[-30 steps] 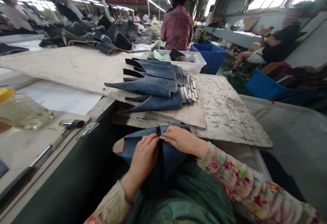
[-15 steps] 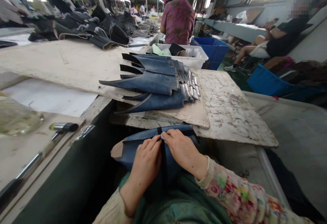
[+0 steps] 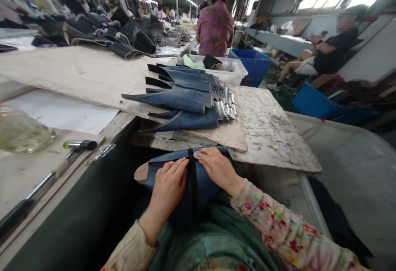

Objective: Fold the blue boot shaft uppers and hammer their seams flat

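A blue leather boot upper [image 3: 202, 184] lies across my lap, with a black strip [image 3: 193, 186] running down it and a tan tip at its left end. My left hand [image 3: 170, 180] grips its upper edge, fingers bent over the seam left of the strip. Just right of the strip, my right hand [image 3: 218, 168] pinches a small whitish wad [image 3: 196, 155] against the leather. What the wad is made of I cannot make out. Beyond my hands, several similar blue leather pieces [image 3: 182, 93] lie stacked on a worn board.
The worn board [image 3: 262, 126] sticks out ahead of me. At left are a jar of pale liquid [image 3: 24, 133] and a black-headed hammer [image 3: 81, 144]. Dark leather pieces [image 3: 136, 36] pile up behind. A white bin [image 3: 235, 65] stands near a person in a purple shirt [image 3: 215, 27]; another person sits right.
My left hand has moved slightly left, away from the black strip, baring more of it. My right hand stays at the seam with the whitish wad. The view has shifted a little.
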{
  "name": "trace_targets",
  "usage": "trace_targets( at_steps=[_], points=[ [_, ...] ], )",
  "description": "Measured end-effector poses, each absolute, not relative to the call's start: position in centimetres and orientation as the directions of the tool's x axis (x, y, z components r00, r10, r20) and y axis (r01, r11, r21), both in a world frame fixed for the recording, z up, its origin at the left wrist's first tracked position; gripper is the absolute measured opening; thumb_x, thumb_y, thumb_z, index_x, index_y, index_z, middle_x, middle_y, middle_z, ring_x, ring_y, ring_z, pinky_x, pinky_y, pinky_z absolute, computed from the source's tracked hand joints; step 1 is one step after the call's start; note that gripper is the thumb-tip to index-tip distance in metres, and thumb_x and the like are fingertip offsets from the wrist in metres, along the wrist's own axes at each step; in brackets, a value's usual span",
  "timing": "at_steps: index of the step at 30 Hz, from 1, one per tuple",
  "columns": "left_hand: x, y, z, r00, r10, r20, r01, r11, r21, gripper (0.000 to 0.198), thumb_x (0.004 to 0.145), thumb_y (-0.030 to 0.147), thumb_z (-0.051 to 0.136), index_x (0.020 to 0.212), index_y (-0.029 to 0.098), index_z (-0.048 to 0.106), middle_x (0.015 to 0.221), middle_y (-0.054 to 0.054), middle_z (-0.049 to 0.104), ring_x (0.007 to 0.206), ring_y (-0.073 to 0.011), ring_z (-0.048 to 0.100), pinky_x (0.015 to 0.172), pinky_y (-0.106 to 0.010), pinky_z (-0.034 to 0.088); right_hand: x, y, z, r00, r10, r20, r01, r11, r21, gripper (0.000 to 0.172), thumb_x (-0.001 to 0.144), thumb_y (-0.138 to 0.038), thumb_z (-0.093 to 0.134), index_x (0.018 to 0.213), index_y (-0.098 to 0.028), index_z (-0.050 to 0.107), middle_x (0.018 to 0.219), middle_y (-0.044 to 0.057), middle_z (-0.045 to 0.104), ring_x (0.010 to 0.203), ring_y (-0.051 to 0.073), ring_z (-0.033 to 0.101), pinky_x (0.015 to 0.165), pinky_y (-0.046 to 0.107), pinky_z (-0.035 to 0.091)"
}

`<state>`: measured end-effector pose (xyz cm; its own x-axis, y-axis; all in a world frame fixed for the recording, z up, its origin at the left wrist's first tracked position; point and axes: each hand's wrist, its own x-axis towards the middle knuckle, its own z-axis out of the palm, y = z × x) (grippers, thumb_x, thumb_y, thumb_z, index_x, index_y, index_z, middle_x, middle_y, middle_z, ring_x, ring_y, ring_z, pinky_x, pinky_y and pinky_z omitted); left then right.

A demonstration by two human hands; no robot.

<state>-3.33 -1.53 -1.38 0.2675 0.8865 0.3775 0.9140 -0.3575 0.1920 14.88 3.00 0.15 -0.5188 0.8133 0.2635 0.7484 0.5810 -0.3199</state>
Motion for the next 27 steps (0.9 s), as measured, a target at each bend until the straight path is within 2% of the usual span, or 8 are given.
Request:
trace_targets(
  at_steps=[6, 18, 23, 27],
  points=[
    [-3.9, -2.1, -1.4, 0.195, 0.895, 0.402, 0.946, -0.279, 0.163, 0.03, 0.087, 0.022, 0.046, 0.114, 0.018, 0.06, 0.118, -0.006, 0.064, 0.1, -0.0235, 0.055, 0.081, -0.039, 0.044, 14.7, 3.1, 1.3, -0.576, 0.746, 0.333, 0.649, 0.665, -0.369, 0.028, 0.09, -0.015, 0.045, 0.113, -0.017, 0.061, 0.112, 0.006, 0.061, 0.105, 0.018, 0.051, 0.096, 0.035, 0.042],
    [-5.6, -2.4, -1.7, 0.215, 0.896, 0.388, 0.958, -0.27, 0.093, 0.033, 0.086, 0.023, 0.047, 0.117, 0.017, 0.059, 0.119, -0.007, 0.063, 0.098, -0.0235, 0.056, 0.082, -0.037, 0.042, 11.3, 2.8, 0.1, -0.696, 0.671, 0.256, 0.629, 0.742, -0.231, 0.031, 0.092, -0.015, 0.04, 0.118, -0.015, 0.056, 0.116, 0.008, 0.059, 0.104, 0.019, 0.049, 0.091, 0.032, 0.046],
    [-7.2, -2.8, -1.7, 0.196, 0.896, 0.398, 0.973, -0.228, 0.034, 0.033, 0.087, 0.025, 0.046, 0.116, 0.017, 0.06, 0.117, -0.007, 0.064, 0.099, -0.0243, 0.056, 0.082, -0.037, 0.041, 9.2, 3.1, 0.4, -0.737, 0.634, 0.236, 0.599, 0.773, -0.209, 0.031, 0.091, -0.013, 0.04, 0.118, -0.014, 0.055, 0.115, 0.008, 0.059, 0.104, 0.019, 0.048, 0.09, 0.031, 0.046],
    [-8.9, -3.3, -1.5, 0.148, 0.903, 0.403, 0.985, -0.172, 0.022, 0.034, 0.088, 0.027, 0.044, 0.115, 0.016, 0.06, 0.117, -0.008, 0.064, 0.103, -0.0248, 0.055, 0.081, -0.036, 0.041, 7.0, 3.3, 0.7, -0.768, 0.593, 0.243, 0.555, 0.805, -0.211, 0.027, 0.091, -0.014, 0.041, 0.113, -0.014, 0.056, 0.111, 0.008, 0.059, 0.102, 0.019, 0.047, 0.084, 0.03, 0.048]
  ],
)
